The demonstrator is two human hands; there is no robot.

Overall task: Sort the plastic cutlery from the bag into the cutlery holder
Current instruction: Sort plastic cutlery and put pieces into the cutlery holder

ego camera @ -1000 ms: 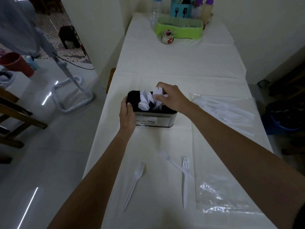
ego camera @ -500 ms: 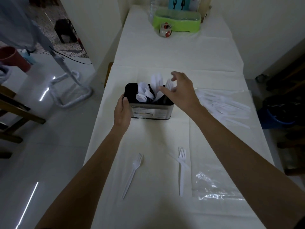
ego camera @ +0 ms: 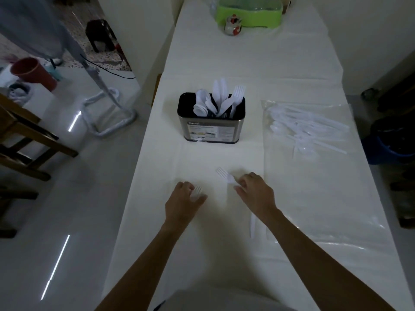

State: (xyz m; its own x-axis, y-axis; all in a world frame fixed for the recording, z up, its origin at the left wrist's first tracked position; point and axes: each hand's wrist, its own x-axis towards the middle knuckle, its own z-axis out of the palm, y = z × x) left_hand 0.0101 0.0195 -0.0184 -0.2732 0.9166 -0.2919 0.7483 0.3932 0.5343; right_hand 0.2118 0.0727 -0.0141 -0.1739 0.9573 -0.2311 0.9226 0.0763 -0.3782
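Note:
The black and steel cutlery holder (ego camera: 212,125) stands mid-table with white spoons, knives and a fork upright in it. A clear bag of plastic cutlery (ego camera: 307,129) lies to its right. Nearer to me, my left hand (ego camera: 183,205) closes its fingers and thumb around the head of a white fork (ego camera: 198,190) on the tablecloth. My right hand (ego camera: 257,195) pinches the neck of a second fork (ego camera: 225,174), whose tines point up-left. The handle of a third fork (ego camera: 252,225) shows beside my right wrist.
A flat, see-through plastic bag (ego camera: 332,223) lies at the near right. A green tray (ego camera: 249,12) and a small jar (ego camera: 233,25) stand at the table's far end. The table's left edge drops to a tiled floor with a wooden chair (ego camera: 27,140).
Both hands have left the cutlery holder and come back toward me to the loose forks. A fork now stands in the holder's right side.

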